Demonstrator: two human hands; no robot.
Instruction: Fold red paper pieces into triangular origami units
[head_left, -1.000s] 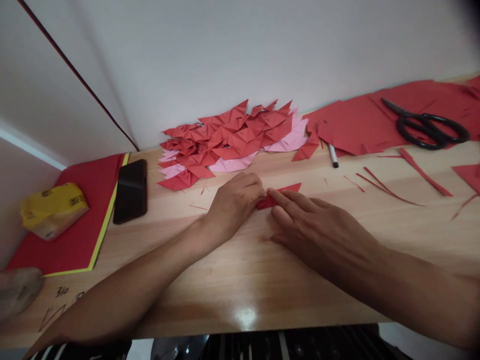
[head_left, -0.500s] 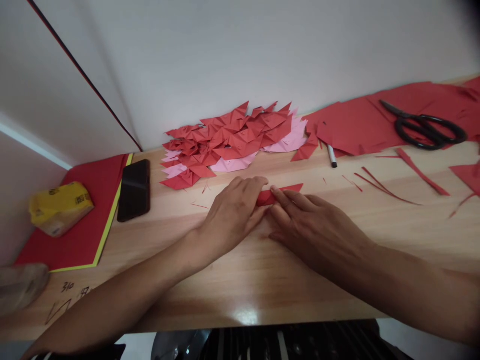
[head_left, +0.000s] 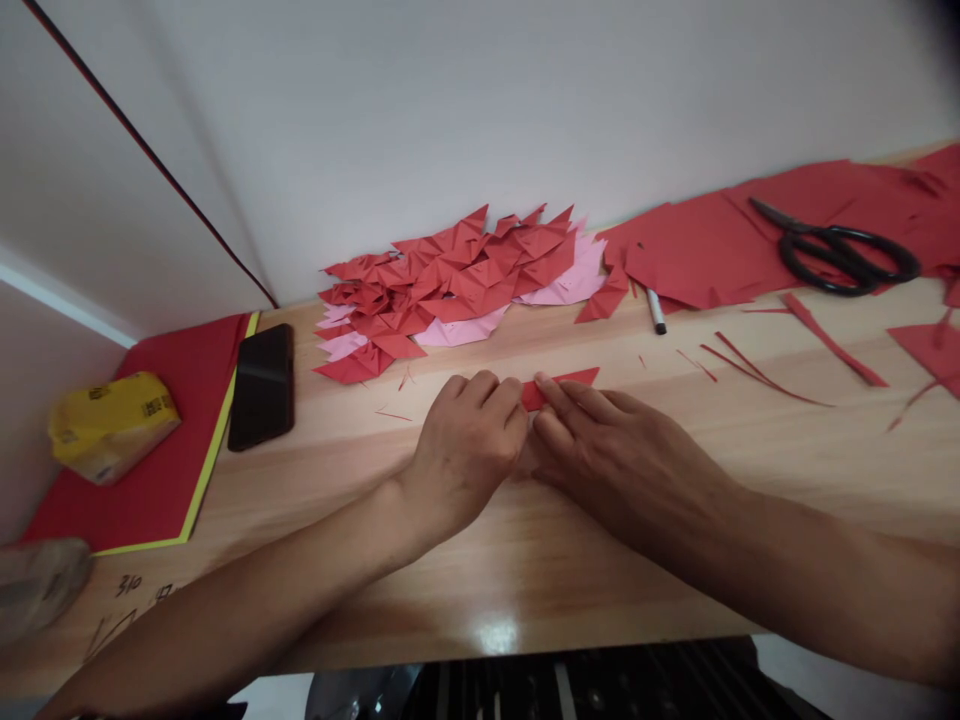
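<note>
A narrow folded piece of red paper (head_left: pixel 576 379) lies on the wooden table between my hands, its pointed end to the right. My left hand (head_left: pixel 474 440) is closed with curled fingers at the paper's left end, which it hides. From the right, my right hand (head_left: pixel 611 430) presses the paper with its fingertips, fingers held together. Beyond them is a pile of folded red and pink paper shapes (head_left: pixel 465 275), set against the wall.
Black-handled scissors (head_left: pixel 840 255) rest on red paper sheets (head_left: pixel 701 250) at the back right. A marker (head_left: pixel 656 312) and paper offcuts (head_left: pixel 832 345) lie nearby. To the left are a phone (head_left: pixel 262 388), a yellow package (head_left: pixel 112 425) and a red folder (head_left: pixel 142 510).
My left hand's fingers have curled in more tightly at the paper's left end. The right hand stays on the paper. The whole view has shifted slightly.
</note>
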